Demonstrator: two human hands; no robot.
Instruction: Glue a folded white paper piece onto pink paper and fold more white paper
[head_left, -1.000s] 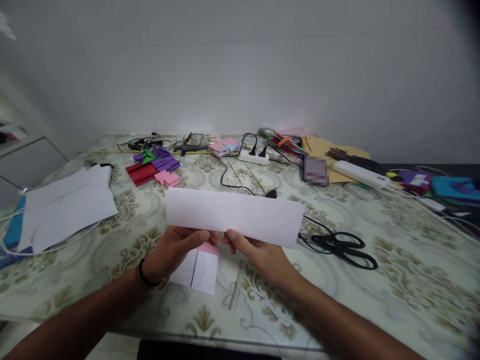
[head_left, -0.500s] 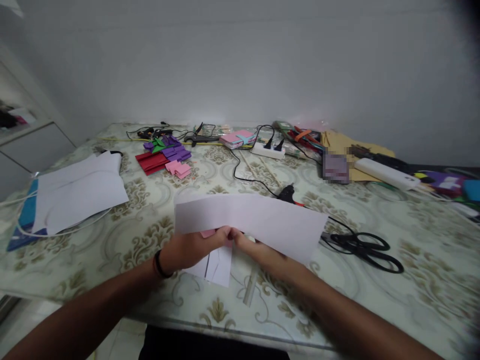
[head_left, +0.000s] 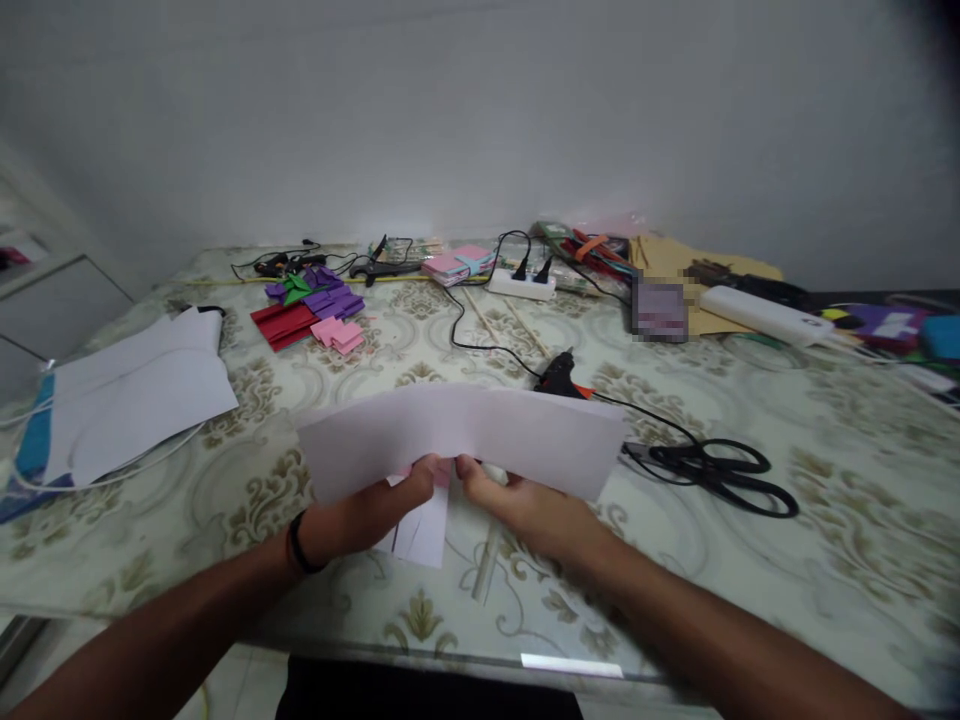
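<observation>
A long white sheet of paper (head_left: 517, 430) is held up above the table, bent in a shallow curve. My left hand (head_left: 375, 510) pinches its lower edge just left of the middle, thumb in front and fingers hidden behind. My right hand (head_left: 532, 510) grips the same edge a little to the right, its thumb tip close to the other thumb. Beneath the hands lies a white paper piece with dark lines (head_left: 424, 530), with some pink paper by its upper end. A clear glue stick (head_left: 486, 565) rests beside it on the tablecloth.
Black scissors (head_left: 712, 470) lie to the right. A black glue gun (head_left: 556, 375) stands behind the held paper, its cord running to a white power strip (head_left: 521, 287). Folded red paper (head_left: 283, 325) and pink paper (head_left: 337, 334) lie back left. White sheets (head_left: 142, 390) cover the left side.
My thumbs have moved apart along the paper's lower edge. The sheet has shifted left in view, and its left half has tilted lower. The whole view has shifted slightly.
</observation>
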